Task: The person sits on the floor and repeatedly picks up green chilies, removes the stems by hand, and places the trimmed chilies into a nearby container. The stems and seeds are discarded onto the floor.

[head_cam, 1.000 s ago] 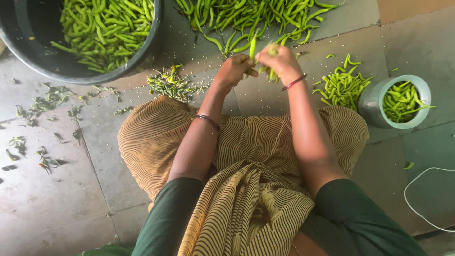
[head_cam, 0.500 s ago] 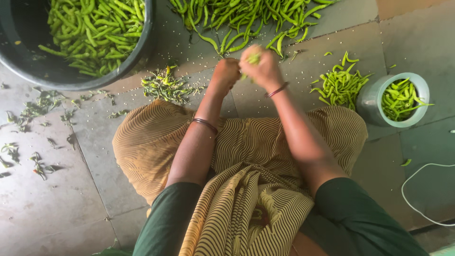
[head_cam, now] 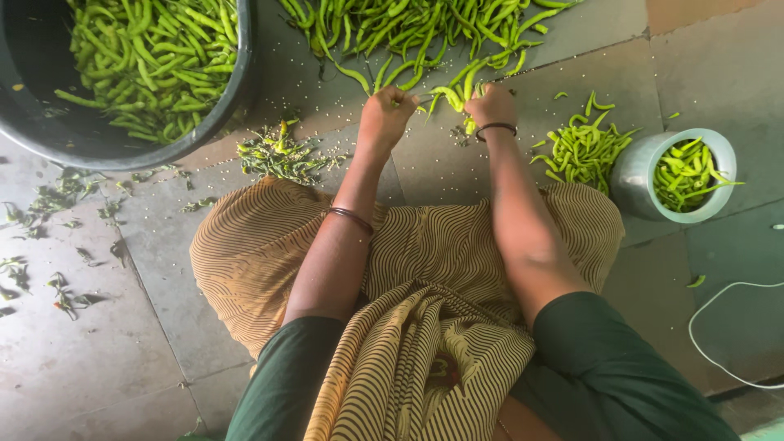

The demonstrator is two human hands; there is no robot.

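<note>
Both hands at near edge of green chilli pile [head_cam: 425, 33] on the stone floor. Right hand [head_cam: 490, 104] closed around a few chillies [head_cam: 452, 94]; left hand [head_cam: 388, 110] curled, contents unclear. Chillies look light, slim, bendy, snappable; best pinched near the stem end.

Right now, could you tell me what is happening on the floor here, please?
A person sits on the grey tiled floor, working through a loose heap of long green chillies. The right hand grips a small bunch of them, while the left hand rests at the heap's edge. A large dark tub on the left and a small metal pot on the right both hold chillies. Plucked stems lie scattered nearby.
</note>
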